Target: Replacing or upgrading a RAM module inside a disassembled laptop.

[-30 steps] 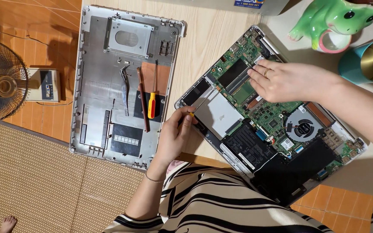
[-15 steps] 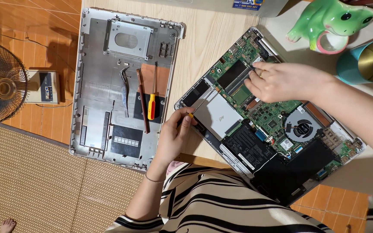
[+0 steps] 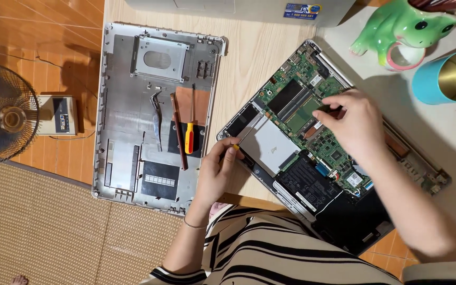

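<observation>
An opened laptop point(image 3: 317, 184) lies tilted on the wooden table, showing its green circuit board point(image 3: 299, 74), a silver drive point(image 3: 270, 145) and a black battery point(image 3: 312, 184). My left hand point(image 3: 217, 171) grips a small yellow-handled screwdriver point(image 3: 234, 148) at the laptop's near-left edge, beside the silver drive. My right hand point(image 3: 352, 126) hovers over the middle of the board. Its fingertips are pinched together at something thin and dark, and I cannot tell whether they hold it. My forearm hides the laptop's right part.
The removed silver bottom cover point(image 3: 127, 68) lies left of the laptop with tweezers point(image 3: 157, 119), a brown stick point(image 3: 179, 137) and a red-yellow screwdriver point(image 3: 189, 136) on it. A green frog mug point(image 3: 397, 29) and a teal cup point(image 3: 447, 76) stand far right. A fan point(image 3: 1, 119) stands on the floor.
My right hand has slid from the board's upper part toward its middle, and my forearm now covers the cooling fan. My left hand stays at the laptop's edge.
</observation>
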